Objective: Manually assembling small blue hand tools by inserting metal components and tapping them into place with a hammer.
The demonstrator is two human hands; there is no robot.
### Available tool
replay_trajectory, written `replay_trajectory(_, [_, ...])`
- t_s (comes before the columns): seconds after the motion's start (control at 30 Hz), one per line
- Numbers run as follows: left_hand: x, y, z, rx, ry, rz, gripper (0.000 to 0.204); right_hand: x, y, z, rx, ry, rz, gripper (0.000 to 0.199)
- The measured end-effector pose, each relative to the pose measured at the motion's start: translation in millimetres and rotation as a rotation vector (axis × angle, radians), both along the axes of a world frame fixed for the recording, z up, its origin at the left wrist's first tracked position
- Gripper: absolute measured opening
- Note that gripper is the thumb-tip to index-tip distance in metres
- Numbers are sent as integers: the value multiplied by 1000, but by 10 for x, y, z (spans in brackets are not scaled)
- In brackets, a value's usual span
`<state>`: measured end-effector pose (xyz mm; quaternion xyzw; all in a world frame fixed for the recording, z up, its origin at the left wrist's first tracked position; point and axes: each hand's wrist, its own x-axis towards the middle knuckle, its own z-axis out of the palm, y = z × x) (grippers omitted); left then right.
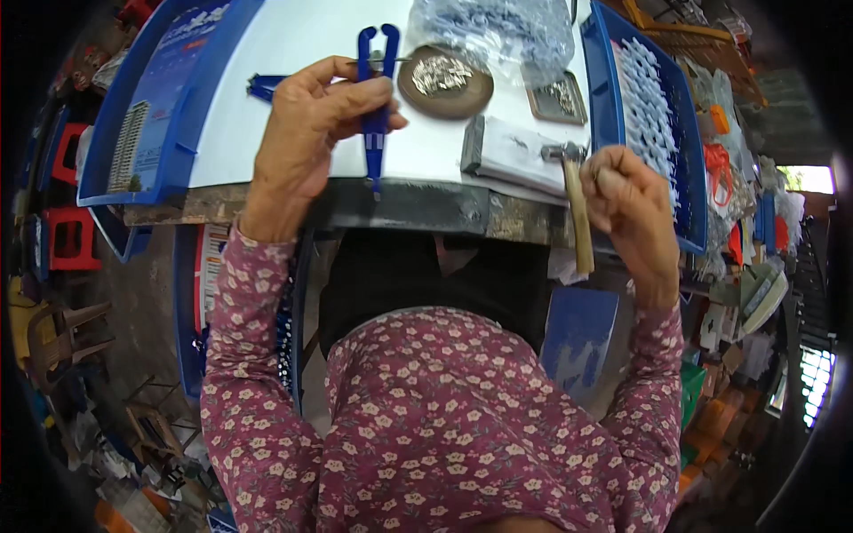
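Observation:
My left hand [320,120] grips a long blue plastic piece [373,147] by its middle. Two curved prongs rise from its top, a small metal part sits between them, and the narrow end points toward me over the table edge. Beside a hammer [581,218], my right hand [626,200] is closed with thumb and fingers pinched together; what they hold, if anything, cannot be made out. The hammer's head rests at a white block [520,151] with a dark end, and its wooden handle hangs over the edge. A round brown dish [480,98] holds small shiny metal pieces.
A second blue piece [264,86] lies left of my left hand. A clear bag [493,31] of blue-grey parts and a small metal tray [576,114] are farther back. Blue bins flank the table: the left bin [182,133] with a printed sheet, the right bin [689,169] with pale parts.

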<state>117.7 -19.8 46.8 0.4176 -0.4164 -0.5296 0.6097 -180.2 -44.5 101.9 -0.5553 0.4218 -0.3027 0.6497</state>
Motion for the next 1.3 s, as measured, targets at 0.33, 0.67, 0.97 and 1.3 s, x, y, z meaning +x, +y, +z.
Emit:
replay_trajectory(0.33, [-993, 212, -275, 174, 294, -127, 15, 346, 717, -655, -143, -66, 14, 7])
replay_trajectory(0.67, [-1209, 356, -436, 208, 233, -80, 22, 274, 819, -809, -276, 130, -24, 7])
replay_trajectory(0.97, [-1220, 431, -470, 255, 266, -127, 23, 247, 870, -950, -400, 140, -10, 6])
replay_trajectory(1.3, [-1228, 457, -479, 221, 247, -135, 25, 246, 899, -943, -487, 188, -14, 6])
